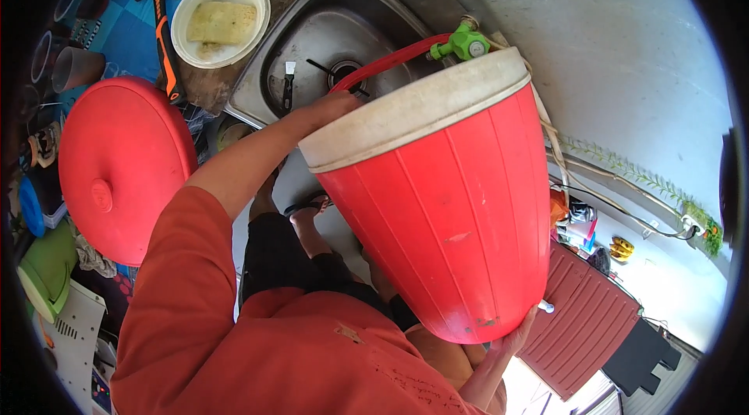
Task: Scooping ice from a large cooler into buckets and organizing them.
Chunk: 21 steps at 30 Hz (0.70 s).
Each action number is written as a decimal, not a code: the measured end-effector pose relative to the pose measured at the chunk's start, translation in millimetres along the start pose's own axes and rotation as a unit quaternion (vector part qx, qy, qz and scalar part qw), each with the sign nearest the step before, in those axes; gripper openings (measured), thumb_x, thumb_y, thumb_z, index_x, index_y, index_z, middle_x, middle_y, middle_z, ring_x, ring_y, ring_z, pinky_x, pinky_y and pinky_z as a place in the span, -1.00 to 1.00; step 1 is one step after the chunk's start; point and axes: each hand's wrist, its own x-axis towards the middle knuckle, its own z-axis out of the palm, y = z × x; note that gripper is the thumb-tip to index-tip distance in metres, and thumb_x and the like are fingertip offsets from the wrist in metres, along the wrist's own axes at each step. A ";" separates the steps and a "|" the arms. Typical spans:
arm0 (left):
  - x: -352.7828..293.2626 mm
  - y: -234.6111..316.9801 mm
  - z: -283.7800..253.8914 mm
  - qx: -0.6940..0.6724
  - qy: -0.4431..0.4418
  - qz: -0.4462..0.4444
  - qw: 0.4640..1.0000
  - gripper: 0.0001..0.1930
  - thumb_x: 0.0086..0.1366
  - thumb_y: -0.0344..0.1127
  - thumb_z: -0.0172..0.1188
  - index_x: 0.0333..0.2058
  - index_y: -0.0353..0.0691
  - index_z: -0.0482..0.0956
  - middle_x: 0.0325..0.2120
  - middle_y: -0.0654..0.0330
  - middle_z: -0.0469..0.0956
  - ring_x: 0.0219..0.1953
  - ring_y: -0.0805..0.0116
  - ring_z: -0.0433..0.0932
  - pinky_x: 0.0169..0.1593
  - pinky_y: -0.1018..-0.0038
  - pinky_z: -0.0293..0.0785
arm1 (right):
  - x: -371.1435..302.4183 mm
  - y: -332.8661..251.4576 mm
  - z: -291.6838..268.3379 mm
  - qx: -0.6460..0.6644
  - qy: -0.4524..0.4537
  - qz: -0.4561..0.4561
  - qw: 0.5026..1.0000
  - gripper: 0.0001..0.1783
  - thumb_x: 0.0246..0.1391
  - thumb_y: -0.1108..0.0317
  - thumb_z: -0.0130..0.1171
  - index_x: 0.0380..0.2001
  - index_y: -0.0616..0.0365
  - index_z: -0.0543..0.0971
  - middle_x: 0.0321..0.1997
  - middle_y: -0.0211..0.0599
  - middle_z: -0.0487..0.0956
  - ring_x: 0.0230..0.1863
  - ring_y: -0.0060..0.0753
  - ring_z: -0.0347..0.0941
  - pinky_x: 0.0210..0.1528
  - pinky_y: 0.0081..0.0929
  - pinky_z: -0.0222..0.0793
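A large red drink cooler with a white rim is tipped on a slant in front of me, its mouth toward the steel sink. My right hand cups its base from below, next to a small white spout. At the rim, my left hand is closed where the red hose reaches it; some fingers are hidden. This hose comes from a green tap behind the cooler. Its round red lid leans at the left. The cooler's inside cannot be seen.
A small brush lies in the sink near the drain. On the counter are a white bowl with a yellowish sponge, and a hammer. Pipes run along the wall. A maroon ridged panel is at the right.
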 end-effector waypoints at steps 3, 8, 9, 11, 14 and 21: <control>-5.8 44.0 -3.3 0.192 -0.042 0.064 0.978 -0.77 0.18 -0.26 0.20 -0.24 -0.21 0.65 -0.38 -0.11 0.62 -0.29 -0.10 0.61 -0.23 0.13 0.48 | 6.1 19.5 -28.9 0.007 0.020 -0.015 1.000 -0.42 0.34 0.05 0.03 0.28 0.15 0.33 0.32 -0.22 0.40 0.29 -0.22 0.35 0.29 -0.15 0.34; -12.0 79.7 2.0 0.301 -0.036 0.071 0.950 -0.71 0.14 -0.30 0.30 -0.14 -0.22 0.64 -0.39 -0.10 0.62 -0.29 -0.15 0.58 -0.23 0.12 0.49 | 15.6 55.5 -58.5 -0.009 0.040 -0.035 0.999 -0.33 0.31 -0.06 0.03 0.30 0.17 0.31 0.34 -0.22 0.37 0.30 -0.22 0.32 0.28 -0.17 0.34; -13.6 83.4 4.3 0.308 -0.038 0.071 0.948 -0.71 0.14 -0.30 0.30 -0.14 -0.22 0.64 -0.39 -0.10 0.62 -0.29 -0.15 0.58 -0.23 0.12 0.49 | 14.8 61.7 -62.3 -0.001 0.035 -0.033 0.999 -0.32 0.31 -0.07 0.03 0.29 0.18 0.31 0.33 -0.22 0.38 0.29 -0.22 0.34 0.27 -0.18 0.34; -18.5 90.2 9.6 0.328 -0.007 0.066 0.942 -0.71 0.14 -0.29 0.30 -0.14 -0.22 0.64 -0.39 -0.09 0.62 -0.30 -0.15 0.58 -0.24 0.12 0.49 | 16.4 73.5 -73.1 0.015 0.032 -0.031 0.999 -0.31 0.30 -0.08 0.03 0.29 0.19 0.31 0.32 -0.22 0.39 0.28 -0.22 0.35 0.27 -0.19 0.34; -21.7 100.3 16.9 0.348 -0.017 0.060 0.935 -0.70 0.15 -0.28 0.31 -0.14 -0.24 0.64 -0.39 -0.08 0.63 -0.30 -0.14 0.59 -0.23 0.13 0.50 | 17.9 81.8 -92.1 0.034 0.029 -0.044 0.998 -0.34 0.30 -0.08 0.03 0.25 0.19 0.35 0.25 -0.22 0.45 0.21 -0.24 0.42 0.22 -0.21 0.39; -32.5 119.4 32.9 0.352 0.050 0.041 0.934 -0.78 0.19 -0.16 0.26 -0.30 -0.15 0.63 -0.46 -0.04 0.61 -0.32 -0.14 0.59 -0.23 0.07 0.49 | 32.5 101.3 -117.5 0.060 0.048 -0.050 0.996 -0.42 0.32 -0.04 0.03 0.17 0.21 0.42 0.12 -0.23 0.54 0.07 -0.29 0.52 0.09 -0.27 0.49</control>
